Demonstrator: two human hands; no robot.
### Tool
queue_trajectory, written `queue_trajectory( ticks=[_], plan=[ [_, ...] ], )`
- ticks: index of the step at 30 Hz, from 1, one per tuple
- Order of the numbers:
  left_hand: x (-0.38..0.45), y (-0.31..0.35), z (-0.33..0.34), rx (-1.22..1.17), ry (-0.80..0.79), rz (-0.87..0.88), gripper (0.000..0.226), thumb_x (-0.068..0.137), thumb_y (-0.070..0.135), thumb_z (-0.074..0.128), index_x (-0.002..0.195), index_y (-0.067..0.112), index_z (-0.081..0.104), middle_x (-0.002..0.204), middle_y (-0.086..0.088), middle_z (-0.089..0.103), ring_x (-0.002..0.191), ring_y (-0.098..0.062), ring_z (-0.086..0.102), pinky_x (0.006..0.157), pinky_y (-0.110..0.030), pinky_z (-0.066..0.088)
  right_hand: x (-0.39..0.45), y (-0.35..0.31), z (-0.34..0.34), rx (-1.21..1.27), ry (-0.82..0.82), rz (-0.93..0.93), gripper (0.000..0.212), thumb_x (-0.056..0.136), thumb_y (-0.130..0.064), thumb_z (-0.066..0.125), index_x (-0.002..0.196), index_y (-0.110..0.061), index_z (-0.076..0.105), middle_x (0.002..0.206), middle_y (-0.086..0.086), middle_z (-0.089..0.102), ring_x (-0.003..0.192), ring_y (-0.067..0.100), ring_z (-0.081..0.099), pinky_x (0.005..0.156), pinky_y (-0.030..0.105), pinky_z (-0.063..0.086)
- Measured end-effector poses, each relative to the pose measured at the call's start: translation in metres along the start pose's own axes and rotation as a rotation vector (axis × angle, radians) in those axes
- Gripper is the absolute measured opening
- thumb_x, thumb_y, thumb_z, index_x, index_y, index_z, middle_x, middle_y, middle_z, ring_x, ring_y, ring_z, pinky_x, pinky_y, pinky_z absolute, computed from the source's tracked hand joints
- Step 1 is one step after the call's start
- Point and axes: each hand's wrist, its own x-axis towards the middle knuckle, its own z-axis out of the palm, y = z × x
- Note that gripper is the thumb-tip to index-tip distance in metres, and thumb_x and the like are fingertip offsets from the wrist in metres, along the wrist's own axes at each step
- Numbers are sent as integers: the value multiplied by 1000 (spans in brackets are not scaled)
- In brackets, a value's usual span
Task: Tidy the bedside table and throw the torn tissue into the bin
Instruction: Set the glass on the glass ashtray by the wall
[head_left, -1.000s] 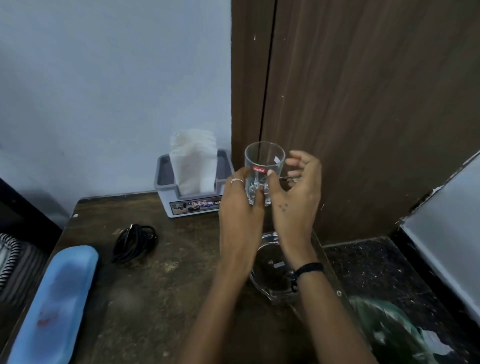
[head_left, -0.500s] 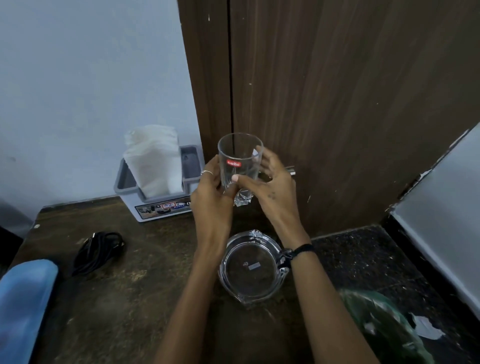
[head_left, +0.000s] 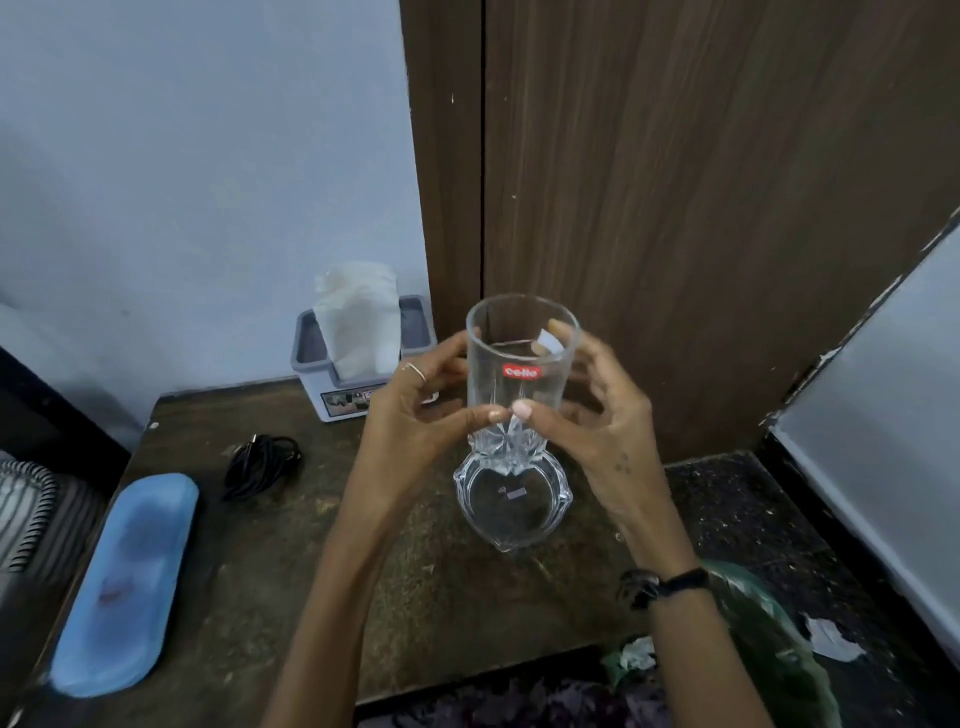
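Both hands hold a clear drinking glass (head_left: 521, 364) with a red label, upright, above the dark wooden bedside table (head_left: 291, 561). My left hand (head_left: 415, 415) wraps its left side and my right hand (head_left: 592, 415) its right side, thumbs meeting at the cut base. Directly below the glass a clear glass dish (head_left: 511, 501) lies on the table. A grey tissue holder (head_left: 358, 358) with white tissue sticking up stands at the back by the wall. The bin with a green liner (head_left: 769, 639) is on the floor at lower right, white tissue scraps (head_left: 636, 653) at its rim.
A coiled black cable (head_left: 262, 465) lies left of the dish. A long blue tray (head_left: 127, 582) lies along the table's left edge. A brown wooden door (head_left: 675, 208) rises behind. A torn white piece (head_left: 831, 636) lies on the dark floor right of the bin.
The glass has come up and nearer to the camera, with both hands still around it. The view has shifted, so the dish and table appear more central.
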Motion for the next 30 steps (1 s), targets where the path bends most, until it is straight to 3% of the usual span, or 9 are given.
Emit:
queue_trajectory(
  ticks=[5, 11, 16, 20, 25, 28, 30],
  plan=[
    [-23, -28, 5, -121, 43, -74, 63, 54, 12, 73, 113, 29, 57, 93, 22, 73, 95, -3, 68, 78, -17, 55, -17, 17, 1, -21, -63, 72, 74, 65, -26, 80, 132, -23, 49, 126, -7, 59, 118, 4, 54, 92, 26, 51],
    [-30, -42, 10, -131, 96, -84, 66, 61, -2, 75, 116, 28, 55, 110, 8, 67, 100, -6, 66, 82, -19, 54, -19, 25, -2, -20, -147, 114, 70, 68, -17, 80, 130, -29, 49, 126, -8, 58, 117, 2, 54, 85, 12, 48],
    [-32, -53, 12, -95, 101, -86, 66, 60, -1, 78, 110, 34, 55, 111, 11, 65, 103, -5, 65, 82, -15, 52, -20, 31, -5, -34, -179, 133, 70, 64, -20, 83, 122, -42, 49, 128, -9, 57, 120, 4, 53, 91, 18, 48],
    [-34, -57, 13, -76, 84, -76, 66, 59, 1, 80, 109, 36, 54, 114, 5, 65, 106, -11, 64, 84, -16, 52, -22, 35, -7, -28, -196, 157, 71, 63, -23, 80, 125, -38, 49, 129, -8, 56, 121, 5, 53, 99, 29, 48],
    [-37, -56, 16, -61, 65, -80, 65, 60, 12, 79, 112, 40, 52, 119, 8, 63, 111, -10, 61, 91, -22, 51, -24, 33, -9, -22, -201, 181, 72, 64, -19, 83, 123, -40, 49, 129, -11, 55, 121, 4, 52, 100, 30, 47],
    [-40, -53, 16, 44, 32, -84, 68, 64, 13, 79, 115, 45, 46, 123, 17, 56, 117, -5, 55, 94, -20, 46, -26, 29, -12, -25, -220, 228, 75, 61, -23, 78, 127, -38, 45, 129, -16, 54, 122, 1, 51, 105, 26, 42],
    [-43, -51, 17, 252, -8, -124, 76, 64, 21, 81, 123, 45, 39, 133, 12, 44, 123, -6, 41, 100, -24, 37, -29, 30, -18, -26, -246, 268, 83, 61, -21, 77, 134, -35, 39, 135, -19, 48, 128, -1, 45, 108, 21, 34]
  ],
)
